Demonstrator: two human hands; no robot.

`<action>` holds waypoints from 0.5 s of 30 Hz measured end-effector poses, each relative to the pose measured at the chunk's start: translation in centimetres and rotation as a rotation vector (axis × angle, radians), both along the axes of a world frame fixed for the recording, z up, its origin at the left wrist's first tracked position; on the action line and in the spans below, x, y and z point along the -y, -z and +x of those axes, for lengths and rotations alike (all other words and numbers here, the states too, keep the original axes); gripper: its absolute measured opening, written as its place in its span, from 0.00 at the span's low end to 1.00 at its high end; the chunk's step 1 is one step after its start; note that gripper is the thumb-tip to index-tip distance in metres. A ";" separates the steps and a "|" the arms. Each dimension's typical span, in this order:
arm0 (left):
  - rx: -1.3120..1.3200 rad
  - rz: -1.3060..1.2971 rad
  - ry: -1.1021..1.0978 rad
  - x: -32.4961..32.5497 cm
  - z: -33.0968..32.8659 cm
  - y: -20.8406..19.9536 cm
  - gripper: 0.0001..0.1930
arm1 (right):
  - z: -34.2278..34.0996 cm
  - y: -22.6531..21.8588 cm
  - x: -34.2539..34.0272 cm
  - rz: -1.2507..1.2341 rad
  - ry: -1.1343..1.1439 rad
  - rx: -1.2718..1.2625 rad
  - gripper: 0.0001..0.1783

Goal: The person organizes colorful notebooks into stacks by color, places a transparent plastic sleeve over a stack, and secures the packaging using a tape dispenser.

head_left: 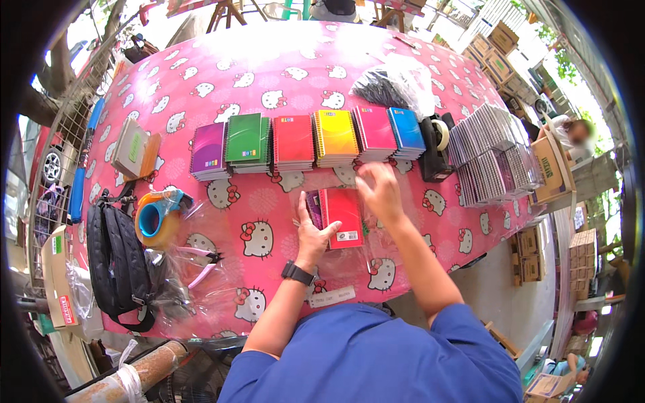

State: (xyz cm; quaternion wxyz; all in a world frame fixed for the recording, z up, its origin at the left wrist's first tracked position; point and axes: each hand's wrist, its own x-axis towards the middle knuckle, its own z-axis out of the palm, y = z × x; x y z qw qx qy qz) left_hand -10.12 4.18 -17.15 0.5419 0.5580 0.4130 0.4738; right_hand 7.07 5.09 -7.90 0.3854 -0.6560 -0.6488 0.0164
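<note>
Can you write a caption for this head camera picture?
Left hand steadies red notebook; right hand hovers near coloured notebook stacks.

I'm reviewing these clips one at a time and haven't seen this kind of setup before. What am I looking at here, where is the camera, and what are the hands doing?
No machine here: a person in a blue shirt works with bare hands. The one picture comes from a wide fisheye camera worn on the person's head, looking down, so straight edges bend near the rim.

The pink cartoon-cat tablecloth covers a table. Along it runs a row of spiral notebook stacks in purple, green, red, yellow, pink and blue. A tape dispenser stands to their right, a black bag and pink pliers lie to the left.

The left hand, with a black wristwatch, rests against a red notebook lying in clear wrap. The right hand hovers just beyond it, blurred, so its grip is unclear.
</note>
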 end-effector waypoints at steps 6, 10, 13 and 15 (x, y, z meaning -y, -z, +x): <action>-0.130 0.009 -0.055 0.7 0.6 -1.8 0.59 | -1.9 -1.3 -7.8 -0.110 -0.122 0.593 0.24; -0.210 -0.031 -0.057 1.0 0.5 -3.0 0.58 | -1.4 0.7 -9.1 -0.318 -0.170 0.732 0.19; -0.100 -0.101 -0.025 0.8 0.4 -2.1 0.52 | -1.8 0.3 -9.1 -0.252 -0.207 0.806 0.15; 0.152 -0.122 0.019 0.6 0.4 -1.2 0.40 | -2.0 -0.5 -9.3 -0.257 -0.280 0.838 0.14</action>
